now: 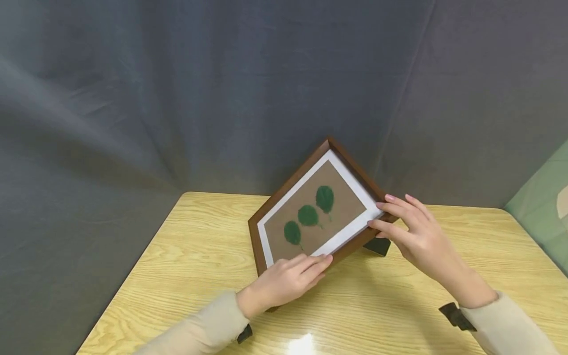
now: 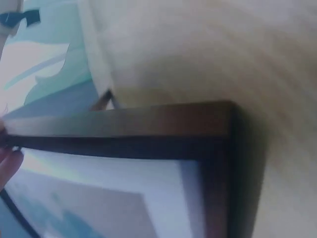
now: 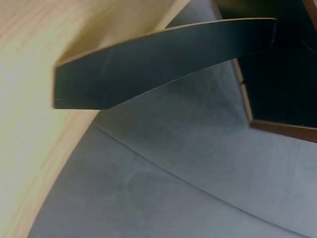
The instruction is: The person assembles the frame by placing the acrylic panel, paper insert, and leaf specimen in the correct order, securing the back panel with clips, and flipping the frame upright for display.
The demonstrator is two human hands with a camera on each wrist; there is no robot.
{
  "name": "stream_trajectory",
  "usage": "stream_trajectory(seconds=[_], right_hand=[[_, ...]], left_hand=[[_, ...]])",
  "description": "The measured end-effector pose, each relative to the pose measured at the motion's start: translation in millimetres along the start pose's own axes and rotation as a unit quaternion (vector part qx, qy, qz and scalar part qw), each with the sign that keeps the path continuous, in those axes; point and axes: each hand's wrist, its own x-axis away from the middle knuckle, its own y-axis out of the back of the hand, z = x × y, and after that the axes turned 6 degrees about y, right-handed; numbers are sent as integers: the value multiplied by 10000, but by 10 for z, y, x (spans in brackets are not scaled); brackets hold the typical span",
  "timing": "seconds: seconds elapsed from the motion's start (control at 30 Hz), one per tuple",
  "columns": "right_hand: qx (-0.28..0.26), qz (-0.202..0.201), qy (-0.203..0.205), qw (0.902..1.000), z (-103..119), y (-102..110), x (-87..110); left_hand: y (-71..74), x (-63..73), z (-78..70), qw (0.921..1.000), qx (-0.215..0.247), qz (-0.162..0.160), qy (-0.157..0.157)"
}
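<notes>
A brown picture frame (image 1: 339, 197) with a white mat and three green leaves on a brown ground is tilted over the table in the head view. My left hand (image 1: 286, 281) grips its near lower edge, fingers lying over the front; the thumb is hidden. At the right corner, my right hand (image 1: 417, 236) pinches the rim between thumb and fingers. Behind the frame a black stand leg (image 3: 163, 62) sticks out, swung away from the dark backing (image 3: 287, 89) in the right wrist view. The left wrist view shows the frame's edge (image 2: 148, 121) close up and blurred.
The wood-grain table (image 1: 191, 246) lies beneath, its far edge against a dark grey curtain (image 1: 222, 98). A green patterned cloth (image 1: 541, 202) hangs at the right. Black bands (image 1: 457, 315) are at both sleeve cuffs.
</notes>
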Motion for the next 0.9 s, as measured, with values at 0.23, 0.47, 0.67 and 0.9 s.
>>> stream_trajectory(seconds=[0.23,0.47,0.67,0.9], right_hand=[[182,167,49,9997,28,-6,55],[-2,193,541,9983,209,-144,102],[87,48,446,9990,232,-223,132],[104,-246,289,9992,219,-257,188]], left_hand=[[-36,23,-93,9997,-80,25,247],[-36,115,-144,9979,210,-77,607],[-61,171,-281,9956,394,-2,851],[-100,166,-367,9913,742,14,1084]])
